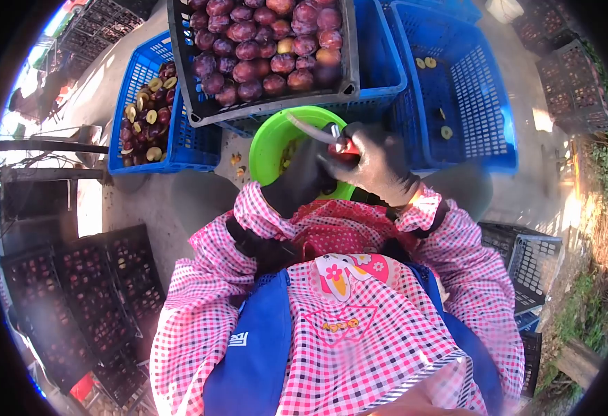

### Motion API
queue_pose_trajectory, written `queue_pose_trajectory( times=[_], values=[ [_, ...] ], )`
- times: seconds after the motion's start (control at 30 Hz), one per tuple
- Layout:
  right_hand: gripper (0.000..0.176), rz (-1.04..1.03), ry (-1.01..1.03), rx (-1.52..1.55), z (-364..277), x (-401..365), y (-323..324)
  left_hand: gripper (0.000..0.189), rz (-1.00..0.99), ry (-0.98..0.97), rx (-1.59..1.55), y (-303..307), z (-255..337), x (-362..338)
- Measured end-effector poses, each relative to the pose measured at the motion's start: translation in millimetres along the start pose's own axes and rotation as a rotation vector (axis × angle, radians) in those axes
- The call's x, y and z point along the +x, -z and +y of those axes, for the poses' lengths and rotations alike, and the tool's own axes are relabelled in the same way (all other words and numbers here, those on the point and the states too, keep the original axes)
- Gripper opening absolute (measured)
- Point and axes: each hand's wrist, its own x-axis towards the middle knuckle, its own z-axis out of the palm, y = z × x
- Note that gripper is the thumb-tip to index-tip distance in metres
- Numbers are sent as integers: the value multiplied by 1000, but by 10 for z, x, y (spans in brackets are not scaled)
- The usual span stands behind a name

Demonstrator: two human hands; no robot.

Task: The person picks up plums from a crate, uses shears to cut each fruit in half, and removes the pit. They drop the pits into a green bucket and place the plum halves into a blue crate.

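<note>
My right hand, in a dark glove, is closed around a knife; its pale curved blade points up and left over the lime green bowl. A dark red plum shows between my two hands, partly covered by the fingers. My left hand, gloved as well, is closed against the plum's lower left side, with its fingertips mostly hidden. Small yellowish pieces lie inside the bowl, below my hands.
A black crate full of whole plums stands ahead on blue crates. Halved plums fill much of a blue crate at left. The right blue crate holds several cut pieces. Stacked dark crates stand at lower left.
</note>
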Motion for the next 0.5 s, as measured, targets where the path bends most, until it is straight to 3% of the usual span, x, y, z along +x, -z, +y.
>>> queue_pose_trajectory(
  times=[0.07,0.13,0.17,0.2,0.27,0.3,0.33,0.4,0.43,0.47,0.5],
  values=[
    [40,-65,98,-35,-21,47,112,35,-145,135,-214,114,-317,5],
    [37,-596,483,-262,-129,163,274,38,-156,126,-323,76,-339,-22],
    [32,-564,616,-164,-113,123,178,41,-172,120,-423,60,-351,-44],
    [32,-562,597,-159,-108,61,158,45,-196,126,-523,42,-359,-90],
    [28,-284,105,299,16,142,172,52,-237,75,-712,82,-309,4],
    [30,-112,-219,487,224,43,98,52,-83,109,-94,173,-425,42],
    [38,7,-580,663,182,71,162,53,22,-161,-363,73,-462,-35],
    [47,-224,-393,674,219,16,171,52,-200,-243,-888,24,-442,-25],
    [49,-268,58,313,222,155,165,52,-209,-237,-883,-5,-469,-12],
    [52,-237,-173,387,271,13,32,48,-3,-352,-392,-48,-541,-21],
    [52,-226,-249,362,279,51,34,46,199,-465,99,-81,-589,6]
  ],
)
